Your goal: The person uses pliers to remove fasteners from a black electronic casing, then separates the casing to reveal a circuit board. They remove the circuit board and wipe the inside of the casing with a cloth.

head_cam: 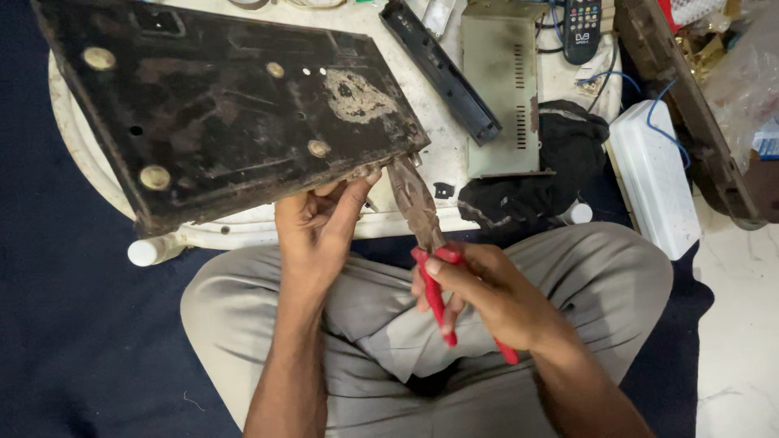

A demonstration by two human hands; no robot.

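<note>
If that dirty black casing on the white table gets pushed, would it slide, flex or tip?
The black casing looks like rigid metal, so probably no flex. It overhangs the white table edge, so it may tip. The left hand steadies its corner; grime likely adds grip.

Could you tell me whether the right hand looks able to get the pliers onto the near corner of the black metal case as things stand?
Probably yes. The right hand grips the red-handled pliers, whose nose already sits at the corner of the black metal case. The left hand holds that edge just beside it, close but not across the nose.
</note>
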